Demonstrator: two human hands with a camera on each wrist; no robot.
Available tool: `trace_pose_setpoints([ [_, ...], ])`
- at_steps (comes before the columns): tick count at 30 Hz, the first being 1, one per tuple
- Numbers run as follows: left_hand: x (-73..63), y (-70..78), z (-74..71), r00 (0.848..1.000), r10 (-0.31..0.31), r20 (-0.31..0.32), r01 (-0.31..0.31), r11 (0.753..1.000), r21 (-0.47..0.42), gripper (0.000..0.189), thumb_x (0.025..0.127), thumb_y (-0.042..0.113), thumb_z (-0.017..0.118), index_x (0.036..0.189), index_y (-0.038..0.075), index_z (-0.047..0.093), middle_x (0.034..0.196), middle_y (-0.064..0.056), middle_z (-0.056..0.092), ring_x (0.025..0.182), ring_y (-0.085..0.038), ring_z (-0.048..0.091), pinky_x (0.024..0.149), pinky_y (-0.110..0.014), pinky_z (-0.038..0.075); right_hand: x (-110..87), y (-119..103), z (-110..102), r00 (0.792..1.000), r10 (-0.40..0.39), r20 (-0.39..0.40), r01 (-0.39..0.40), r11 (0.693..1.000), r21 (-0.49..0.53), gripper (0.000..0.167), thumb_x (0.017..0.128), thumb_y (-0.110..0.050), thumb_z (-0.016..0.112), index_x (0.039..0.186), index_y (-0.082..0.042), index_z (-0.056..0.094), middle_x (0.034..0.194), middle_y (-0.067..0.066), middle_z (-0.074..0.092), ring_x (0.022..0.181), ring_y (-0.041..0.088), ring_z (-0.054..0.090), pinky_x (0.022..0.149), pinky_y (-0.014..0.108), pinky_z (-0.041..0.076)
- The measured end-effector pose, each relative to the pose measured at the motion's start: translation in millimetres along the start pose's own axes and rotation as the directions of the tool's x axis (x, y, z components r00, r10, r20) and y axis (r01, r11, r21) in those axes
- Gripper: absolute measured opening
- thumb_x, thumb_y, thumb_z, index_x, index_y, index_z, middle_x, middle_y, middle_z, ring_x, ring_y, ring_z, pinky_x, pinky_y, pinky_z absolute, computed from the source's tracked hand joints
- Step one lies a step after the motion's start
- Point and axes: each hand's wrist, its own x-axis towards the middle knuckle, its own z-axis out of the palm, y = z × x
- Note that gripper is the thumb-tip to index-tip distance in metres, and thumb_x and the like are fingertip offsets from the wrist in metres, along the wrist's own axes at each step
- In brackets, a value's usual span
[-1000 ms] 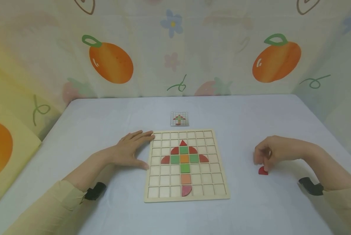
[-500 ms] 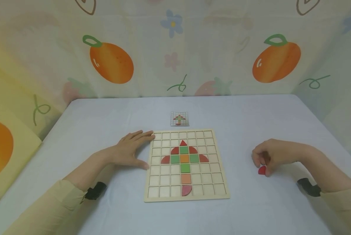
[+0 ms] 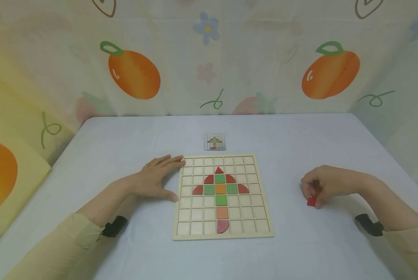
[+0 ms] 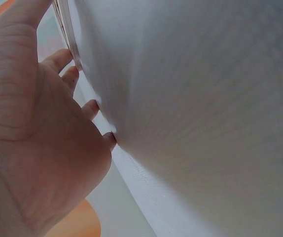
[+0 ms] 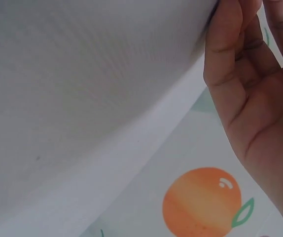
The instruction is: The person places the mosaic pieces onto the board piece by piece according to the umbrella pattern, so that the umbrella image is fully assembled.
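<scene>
My left hand [image 3: 153,181] lies spread, with its fingertips and thumb at the left edge of a wooden grid board [image 3: 191,227]. Coloured tiles form an arrow-like figure on that board: a red triangle [image 3: 218,170] on top, red quarter circles at the sides, green squares around an orange square [image 3: 220,189], and a pink quarter circle [image 3: 223,226] at the bottom. Right of the board, my right hand [image 3: 326,184] pinches a red quarter-circle tile [image 3: 311,201] low over the table, partly covered by the fingers. In the right wrist view the tile is hidden behind the thumb.
Behind the board lies a small pattern card [image 3: 215,141] showing a similar coloured figure. A white cloth covers the table [image 3: 142,252]. Fruit-printed curtains [image 3: 181,58] close in the back and sides. Each wrist wears a dark camera strap.
My right hand has settled lower around the red quarter-circle tile, which now looks tilted between thumb and fingers. The left hand stays at the board's edge.
</scene>
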Motion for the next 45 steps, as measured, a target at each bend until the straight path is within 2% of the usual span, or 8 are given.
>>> trace_pose_setpoints([
  [6,-0.4,0.3,-0.3,1.0,-0.001,-0.001,0.001,1.0,0.0,0.107,0.08,0.058,0.084,0.164,0.015,0.034,0.176,-0.01,0.023,0.16,-0.049,0.014,0.124,-0.077,0.012,2.4,0.6,-1.8,0.998,-0.037,-0.043,0.034,0.998,-0.052,0.025,0.078,-0.011,0.088,0.082,-0.021,0.065,0.078,-0.009,0.063,0.077,0.007,0.056,0.068,0.023,0.048],
  [19,0.5,-0.7,0.7,1.0,0.005,-0.005,-0.005,1.0,0.001,0.107,0.08,0.057,0.084,0.164,0.015,0.034,0.176,-0.01,0.023,0.16,-0.049,0.014,0.124,-0.077,0.014,13.8,-13.6,-5.4,0.994,-0.096,-0.047,0.096,0.995,-0.02,0.014,0.087,-0.014,0.083,0.09,-0.023,0.074,0.087,-0.008,0.075,0.081,0.006,0.064,0.075,0.021,0.055],
  [26,-0.2,-0.1,0.2,1.0,0.006,-0.005,-0.006,1.0,-0.009,0.107,0.08,0.057,0.084,0.164,0.014,0.033,0.176,-0.01,0.023,0.16,-0.049,0.014,0.124,-0.078,0.012,25.5,-35.1,-1.6,0.988,-0.148,-0.046,0.15,0.988,0.046,0.011,0.088,-0.015,0.083,0.094,-0.022,0.076,0.09,-0.01,0.077,0.082,0.007,0.066,0.076,0.021,0.054],
  [35,-0.6,0.5,-0.4,1.0,0.005,-0.005,-0.005,1.0,-0.003,0.107,0.08,0.058,0.084,0.164,0.014,0.034,0.176,-0.01,0.024,0.16,-0.049,0.014,0.124,-0.077,0.013,47.9,-68.8,13.4,0.968,-0.248,-0.027,0.25,0.958,0.138,0.013,0.087,-0.018,0.085,0.099,-0.015,0.08,0.093,-0.003,0.08,0.082,0.01,0.071,0.078,0.021,0.058],
  [45,-0.7,-1.1,0.5,1.0,0.006,-0.008,-0.006,1.0,0.011,0.105,0.08,0.058,0.084,0.163,0.015,0.035,0.176,-0.009,0.024,0.16,-0.049,0.016,0.122,-0.078,0.017,70.3,-110.6,33.7,0.959,-0.274,-0.077,0.283,0.944,0.172,0.014,0.083,-0.017,0.088,0.094,-0.018,0.079,0.087,-0.006,0.076,0.076,0.01,0.065,0.071,0.021,0.055],
])
